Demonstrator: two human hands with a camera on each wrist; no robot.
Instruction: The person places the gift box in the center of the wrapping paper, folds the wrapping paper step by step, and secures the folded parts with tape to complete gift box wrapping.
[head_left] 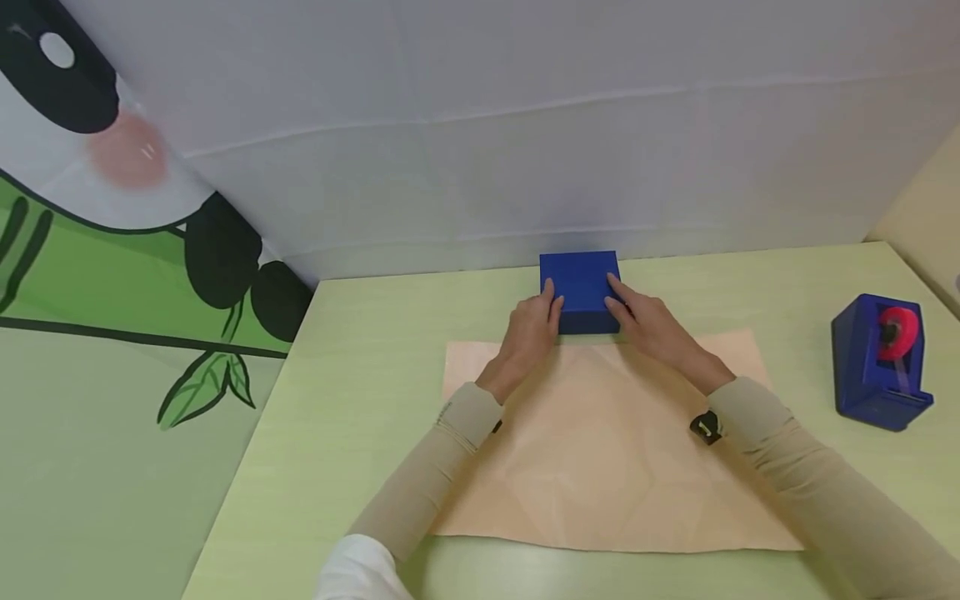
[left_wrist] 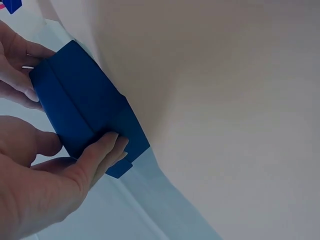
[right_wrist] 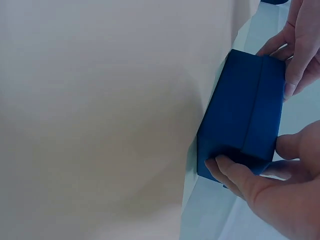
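Observation:
A blue lidded box (head_left: 579, 283) sits at the back of the table, just beyond the far edge of a sheet of light brown paper (head_left: 592, 458). My left hand (head_left: 530, 332) grips the box's left side, thumb and fingers spread around its corner. On the opposite side my right hand (head_left: 660, 329) holds it in the same way. The left wrist view shows the box (left_wrist: 75, 95) between both hands, the seam of its lid running lengthwise. Fingers of the right hand (right_wrist: 260, 187) lie along the box's end in the right wrist view. Its underside is hidden.
To the right stands a blue tape dispenser (head_left: 855, 367) with a red-cored roll (head_left: 897, 333). A white cloth backdrop (head_left: 480, 183) rises directly behind the table (head_left: 360, 358). At left is a printed cartoon panel (head_left: 112, 275). Creases cross the paper.

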